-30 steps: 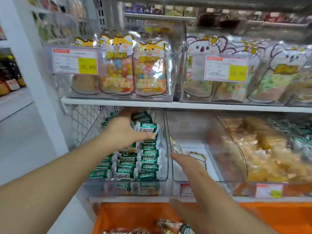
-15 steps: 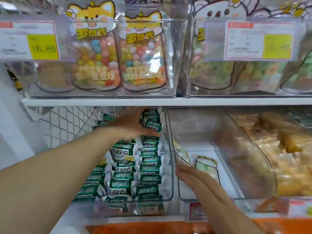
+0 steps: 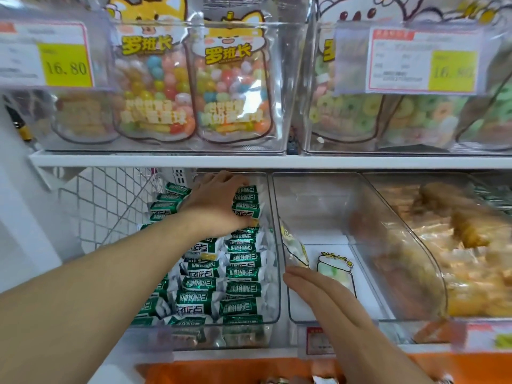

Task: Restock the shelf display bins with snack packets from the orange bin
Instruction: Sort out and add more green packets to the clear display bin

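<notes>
Up close at the lower shelf, we have our left hand [image 3: 219, 200] reaching deep into the clear bin [image 3: 273, 245] at about 9 o'clock from the middle of the view, palm down on the upper rows of green-and-white snack packets [image 3: 243, 261]; its fingers curl over the top packets, though we cannot tell whether they actually grip one or merely press on the pile. The packets fill this bin in neat overlapping rows from its back down to its front lip. Our right hand [image 3: 324, 295] lies at 6 o'clock, fingers straight and held together, flat against the front of the middle clear bin [image 3: 332, 206], holding nothing. That middle bin holds only two pale pouches: one [image 3: 293, 248] leaning on its left wall just beyond our fingertips, another with a jar drawing [image 3: 335, 270] lying flat on its floor. At 3 o'clock a third bin [image 3: 432, 273] is heaped with golden-brown snacks in clear wrap. Along the bottom edge, at 6 o'clock, the orange bin [image 3: 457, 367] shows its rim, with a few packets [image 3: 277, 380] barely visible inside. On the shelf above, at 12 o'clock, stand bags of coloured candy balls [image 3: 232, 87], and at 1 o'clock bags of ring sweets [image 3: 349, 112], with yellow price tags [image 3: 66, 65] clipped in front.
</notes>
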Demonstrator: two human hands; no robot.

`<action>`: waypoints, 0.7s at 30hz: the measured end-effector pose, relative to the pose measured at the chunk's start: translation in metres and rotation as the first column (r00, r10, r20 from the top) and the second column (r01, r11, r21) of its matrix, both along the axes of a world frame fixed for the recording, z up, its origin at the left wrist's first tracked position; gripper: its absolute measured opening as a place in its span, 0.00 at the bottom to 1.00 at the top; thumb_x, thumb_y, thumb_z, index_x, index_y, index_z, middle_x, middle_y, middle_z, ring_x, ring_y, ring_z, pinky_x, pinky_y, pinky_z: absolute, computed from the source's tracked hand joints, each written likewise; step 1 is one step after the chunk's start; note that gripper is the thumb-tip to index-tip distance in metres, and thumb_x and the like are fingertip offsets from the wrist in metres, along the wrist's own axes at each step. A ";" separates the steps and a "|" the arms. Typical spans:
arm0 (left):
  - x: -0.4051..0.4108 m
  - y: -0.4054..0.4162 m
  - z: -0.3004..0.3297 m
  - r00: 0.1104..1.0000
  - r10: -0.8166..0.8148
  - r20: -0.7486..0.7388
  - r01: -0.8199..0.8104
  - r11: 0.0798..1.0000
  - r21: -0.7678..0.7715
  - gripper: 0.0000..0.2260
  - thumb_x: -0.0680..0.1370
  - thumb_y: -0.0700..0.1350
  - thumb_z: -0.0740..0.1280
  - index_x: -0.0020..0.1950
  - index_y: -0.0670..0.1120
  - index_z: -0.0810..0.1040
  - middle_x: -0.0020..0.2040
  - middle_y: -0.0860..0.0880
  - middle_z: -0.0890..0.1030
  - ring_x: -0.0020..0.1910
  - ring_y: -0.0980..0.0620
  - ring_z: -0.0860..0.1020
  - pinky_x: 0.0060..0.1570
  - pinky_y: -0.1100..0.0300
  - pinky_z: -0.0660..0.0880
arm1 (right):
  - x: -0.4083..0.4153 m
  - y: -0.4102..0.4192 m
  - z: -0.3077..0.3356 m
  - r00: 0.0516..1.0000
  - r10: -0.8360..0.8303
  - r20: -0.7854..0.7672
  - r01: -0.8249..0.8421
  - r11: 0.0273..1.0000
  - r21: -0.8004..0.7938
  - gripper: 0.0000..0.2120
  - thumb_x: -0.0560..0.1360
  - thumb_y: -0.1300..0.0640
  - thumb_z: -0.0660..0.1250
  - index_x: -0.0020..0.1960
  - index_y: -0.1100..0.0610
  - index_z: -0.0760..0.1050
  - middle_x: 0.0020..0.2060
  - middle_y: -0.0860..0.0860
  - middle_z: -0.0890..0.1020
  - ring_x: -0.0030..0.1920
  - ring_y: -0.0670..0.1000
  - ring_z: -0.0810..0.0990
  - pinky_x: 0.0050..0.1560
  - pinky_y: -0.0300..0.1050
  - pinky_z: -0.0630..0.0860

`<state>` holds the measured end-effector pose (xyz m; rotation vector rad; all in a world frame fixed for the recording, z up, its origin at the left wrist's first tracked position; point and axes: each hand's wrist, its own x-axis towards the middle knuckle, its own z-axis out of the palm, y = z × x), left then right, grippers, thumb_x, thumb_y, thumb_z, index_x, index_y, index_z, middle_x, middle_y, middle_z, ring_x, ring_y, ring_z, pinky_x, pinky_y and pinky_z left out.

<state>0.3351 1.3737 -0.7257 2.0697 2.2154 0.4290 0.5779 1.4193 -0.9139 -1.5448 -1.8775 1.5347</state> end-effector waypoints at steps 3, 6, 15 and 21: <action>0.000 -0.005 0.002 0.998 -0.056 0.012 0.055 0.998 0.035 0.34 0.71 0.67 0.75 0.74 0.64 0.67 0.75 0.60 0.67 0.76 0.49 0.62 0.75 0.42 0.65 | -0.002 0.006 -0.012 1.000 -0.015 -0.006 0.015 1.000 -0.010 0.08 0.83 0.47 0.68 0.54 0.31 0.75 0.56 0.26 0.73 0.58 0.28 0.72 0.54 0.24 0.69; 0.000 -0.008 0.003 0.994 -0.096 -0.047 0.097 0.995 0.027 0.31 0.78 0.64 0.70 0.80 0.60 0.66 0.79 0.60 0.66 0.80 0.51 0.60 0.78 0.46 0.62 | -0.001 0.006 -0.021 1.000 -0.002 -0.012 0.002 1.000 0.002 0.15 0.82 0.45 0.68 0.51 0.21 0.80 0.51 0.22 0.80 0.56 0.26 0.75 0.58 0.27 0.71; 0.018 -0.004 0.023 0.998 0.011 -0.063 -0.016 0.998 -0.068 0.31 0.76 0.55 0.77 0.77 0.55 0.73 0.74 0.51 0.76 0.71 0.46 0.75 0.70 0.55 0.72 | -0.005 0.017 -0.034 0.998 -0.064 0.004 0.064 0.997 -0.051 0.14 0.81 0.48 0.69 0.49 0.25 0.81 0.52 0.25 0.80 0.56 0.29 0.76 0.58 0.28 0.71; 0.019 -0.009 0.029 1.000 0.000 -0.022 -0.002 0.995 -0.099 0.30 0.75 0.55 0.78 0.75 0.54 0.74 0.70 0.50 0.79 0.66 0.47 0.77 0.62 0.58 0.72 | -0.004 0.008 -0.021 0.997 -0.055 -0.060 0.051 0.996 -0.077 0.21 0.81 0.49 0.70 0.43 0.20 0.79 0.46 0.21 0.81 0.52 0.25 0.78 0.57 0.27 0.72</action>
